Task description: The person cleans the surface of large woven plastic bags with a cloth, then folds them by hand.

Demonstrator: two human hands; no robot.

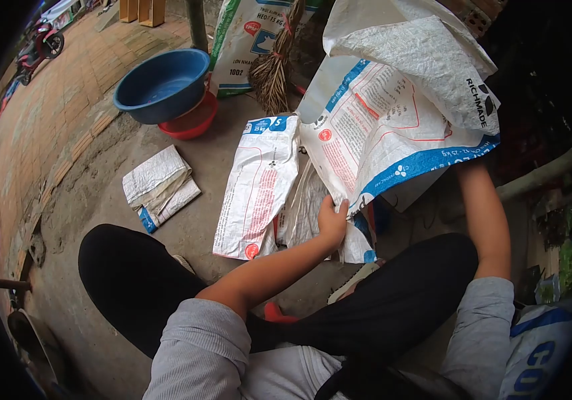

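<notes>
A white-and-blue sack (392, 127), held up above the floor (99, 220), stretches left to right. The left hand (332, 223) clasps its near-left corner with curled fingers. The right hand is hidden behind its right edge, grip impossible to tell.

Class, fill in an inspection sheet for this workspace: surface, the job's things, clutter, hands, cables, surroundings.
Surface: bare concrete ground; brick paving beyond it on the left.
Job's things: large printed sack held up; flat sack lying on the ground below it; folded sack apart to the left.
Clutter: blue basin sitting in a red basin; straw broom upright beside a standing sack.
Hands: left hand grips the large printed sack's lower edge; right forearm runs up behind it, the hand hidden.
Cables: nothing seen.
Surroundings: motorbike at top left.
</notes>
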